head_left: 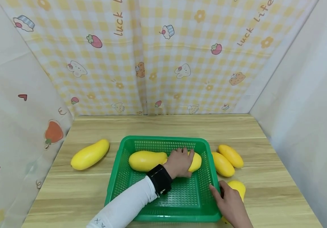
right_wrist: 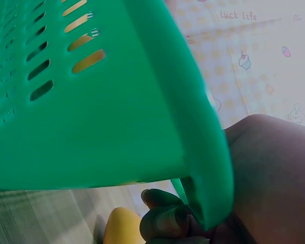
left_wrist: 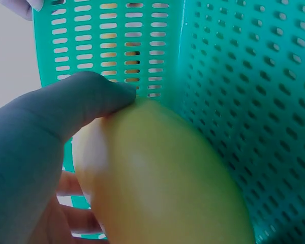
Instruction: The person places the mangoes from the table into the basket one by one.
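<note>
My left hand is inside the green plastic basket, gripping a yellow papaya near the far right corner. In the left wrist view, the thumb presses on top of this papaya while other fingers wrap its side. Another papaya lies to its left along the basket's back wall. My right hand holds the basket's right rim near the front corner; the right wrist view shows its fingers curled under the rim.
Left of the basket lies a papaya on the wooden table. Two mangoes lie beside its right wall. Another yellow fruit is partly hidden behind my right hand. Patterned curtains bound the table at the back and sides.
</note>
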`<state>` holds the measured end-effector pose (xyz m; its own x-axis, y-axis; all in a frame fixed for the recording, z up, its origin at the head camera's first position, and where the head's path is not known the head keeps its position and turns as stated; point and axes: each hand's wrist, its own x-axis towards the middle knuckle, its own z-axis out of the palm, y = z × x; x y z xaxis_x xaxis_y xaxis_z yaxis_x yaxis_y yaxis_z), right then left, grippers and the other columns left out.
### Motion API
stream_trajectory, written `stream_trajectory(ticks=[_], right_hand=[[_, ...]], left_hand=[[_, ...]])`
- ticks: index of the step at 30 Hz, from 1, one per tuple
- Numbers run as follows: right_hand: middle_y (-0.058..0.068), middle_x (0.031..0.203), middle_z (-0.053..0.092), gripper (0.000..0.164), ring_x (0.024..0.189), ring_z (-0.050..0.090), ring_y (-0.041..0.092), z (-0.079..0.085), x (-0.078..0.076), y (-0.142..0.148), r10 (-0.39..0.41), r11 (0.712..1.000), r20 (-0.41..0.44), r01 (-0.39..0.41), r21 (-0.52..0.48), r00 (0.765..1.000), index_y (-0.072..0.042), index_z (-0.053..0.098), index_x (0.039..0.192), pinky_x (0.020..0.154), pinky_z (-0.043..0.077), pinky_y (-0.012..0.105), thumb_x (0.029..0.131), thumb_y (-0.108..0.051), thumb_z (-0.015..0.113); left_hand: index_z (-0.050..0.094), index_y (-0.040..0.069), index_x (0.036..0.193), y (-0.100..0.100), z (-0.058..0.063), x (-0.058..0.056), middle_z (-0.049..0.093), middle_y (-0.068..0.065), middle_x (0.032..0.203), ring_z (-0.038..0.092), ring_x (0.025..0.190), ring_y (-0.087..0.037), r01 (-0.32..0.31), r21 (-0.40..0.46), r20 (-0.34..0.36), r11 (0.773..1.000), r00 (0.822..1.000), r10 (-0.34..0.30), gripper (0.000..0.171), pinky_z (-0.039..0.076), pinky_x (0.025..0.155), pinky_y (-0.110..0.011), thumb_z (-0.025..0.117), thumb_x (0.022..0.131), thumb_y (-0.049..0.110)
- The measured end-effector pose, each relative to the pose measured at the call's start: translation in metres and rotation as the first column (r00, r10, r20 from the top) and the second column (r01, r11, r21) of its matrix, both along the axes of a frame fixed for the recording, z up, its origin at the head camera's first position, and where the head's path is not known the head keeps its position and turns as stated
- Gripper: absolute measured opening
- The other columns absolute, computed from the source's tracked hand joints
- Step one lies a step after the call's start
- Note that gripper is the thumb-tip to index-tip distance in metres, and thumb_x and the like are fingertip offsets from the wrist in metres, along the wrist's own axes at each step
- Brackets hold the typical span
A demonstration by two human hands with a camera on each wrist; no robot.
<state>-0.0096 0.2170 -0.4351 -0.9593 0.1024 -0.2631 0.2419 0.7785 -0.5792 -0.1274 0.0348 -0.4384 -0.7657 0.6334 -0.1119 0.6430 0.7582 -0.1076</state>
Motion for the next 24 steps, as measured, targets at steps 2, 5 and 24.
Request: stream_trajectory(ticks=[2, 5, 24], right_hand=[[0.001, 0.063, 0.046, 0.025, 0.057, 0.045, 0.014, 0.001, -0.001, 0.000, -0.001, 1.000, -0.002, 0.001, 0.004, 1.000, -0.005, 0.059, 0.095, 0.051, 0.039, 0.025, 0.098, -0.029, 0.055], [0.001, 0.063, 0.046, 0.025, 0.057, 0.045, 0.015, 0.002, -0.001, 0.000, -0.002, 1.000, 0.003, 0.002, 0.003, 1.000, -0.005, 0.058, 0.095, 0.051, 0.038, 0.025, 0.098, -0.029, 0.054], [0.001, 0.064, 0.047, 0.026, 0.057, 0.046, 0.014, 0.003, 0.001, -0.002, -0.015, 1.000, -0.002, 0.015, -0.011, 1.000, -0.003, 0.059, 0.098, 0.050, 0.039, 0.025, 0.098, -0.028, 0.054]], left_hand=[[0.042, 0.010, 0.143, 0.001, -0.001, -0.001, 0.057, -0.014, 0.122, 0.059, 0.097, -0.027, 0.002, -0.004, -0.012, 1.000, 1.000, -0.002, 0.087, 0.053, 0.071, -0.036, 0.065, 0.077, 0.061], [0.042, 0.009, 0.143, 0.001, -0.002, 0.000, 0.058, -0.013, 0.120, 0.061, 0.094, -0.026, -0.012, -0.003, 0.008, 1.000, 1.000, 0.012, 0.087, 0.053, 0.066, -0.034, 0.065, 0.077, 0.063], [0.038, 0.010, 0.144, 0.003, -0.010, 0.001, 0.058, -0.013, 0.121, 0.059, 0.101, -0.028, -0.173, 0.021, 0.168, 0.985, 0.971, 0.167, 0.089, 0.053, 0.071, -0.037, 0.068, 0.078, 0.060]])
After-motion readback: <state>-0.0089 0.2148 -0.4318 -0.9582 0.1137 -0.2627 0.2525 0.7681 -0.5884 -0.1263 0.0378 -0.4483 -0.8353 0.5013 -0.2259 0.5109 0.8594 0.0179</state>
